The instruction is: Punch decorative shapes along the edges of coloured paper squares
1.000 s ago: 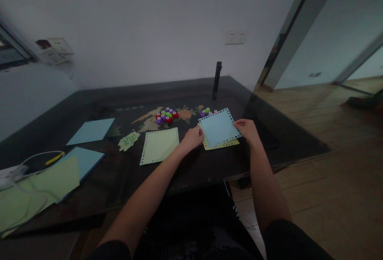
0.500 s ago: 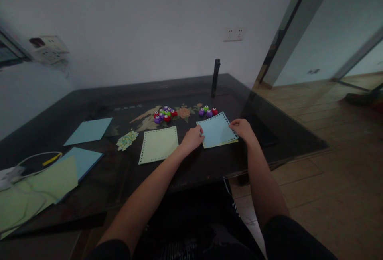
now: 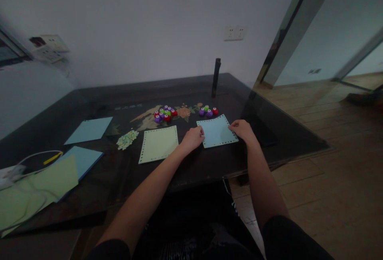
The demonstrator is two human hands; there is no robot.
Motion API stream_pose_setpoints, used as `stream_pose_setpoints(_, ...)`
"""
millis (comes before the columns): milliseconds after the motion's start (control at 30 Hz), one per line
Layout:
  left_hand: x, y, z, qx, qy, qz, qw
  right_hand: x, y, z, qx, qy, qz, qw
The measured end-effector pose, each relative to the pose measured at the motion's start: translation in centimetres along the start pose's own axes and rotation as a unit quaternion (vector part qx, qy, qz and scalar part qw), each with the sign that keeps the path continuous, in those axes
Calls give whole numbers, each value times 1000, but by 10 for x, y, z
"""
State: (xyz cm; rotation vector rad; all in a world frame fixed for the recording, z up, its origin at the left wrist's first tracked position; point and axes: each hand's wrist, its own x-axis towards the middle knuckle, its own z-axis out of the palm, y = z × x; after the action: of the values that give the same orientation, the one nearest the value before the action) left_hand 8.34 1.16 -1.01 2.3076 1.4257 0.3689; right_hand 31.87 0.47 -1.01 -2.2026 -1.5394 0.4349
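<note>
A blue sheet (image 3: 218,131) with small holes along its edges lies between my hands on the dark table. At its left edge is my left hand (image 3: 193,138), the fingers closed on the sheet. The fingertips of my right hand (image 3: 241,129) pinch its right edge. Left of my left hand, a pale yellow sheet (image 3: 159,143) with a similar row of edge holes lies flat, its right corner partly covered by my wrist. Red, purple and green eye-marked balls form one cluster (image 3: 165,113) behind the yellow sheet and a smaller group (image 3: 208,111) behind the blue one.
A pile of small pale pieces (image 3: 127,139) sits left of the yellow sheet. Further left are a blue sheet (image 3: 89,130), stacked paper (image 3: 38,188), a white cable and a yellow tool (image 3: 52,158). A black upright post (image 3: 216,77) stands at the back; a dark flat object (image 3: 266,134) lies right.
The blue sheet now lies over the yellow one beneath it, whose lower edge no longer shows. Its top corner has dropped slightly. My hands have hardly moved.
</note>
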Motion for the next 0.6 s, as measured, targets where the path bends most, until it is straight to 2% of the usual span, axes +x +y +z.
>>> stream_pose_setpoints(233, 1, -1, 1, 1, -4, 16, 1000, -5, 0, 0, -58, 33, 18, 998)
stream_pose_setpoints(367, -1, 4, -4, 13, -18, 12, 1000, -7, -3, 1, -66, 29, 16, 997)
stream_pose_setpoints(467, -6, 11, -14, 21, -20, 22, 999, -7, -4, 1, -60, 38, 14, 997)
stream_pose_setpoints(533, -10, 11, -26, 22, 1, 36, 999, -6, -6, 2, -48, 57, 3, 997)
stream_pose_setpoints(600, -17, 2, -42, 15, 35, 59, 998, -6, -10, 2, -31, 76, -18, 996)
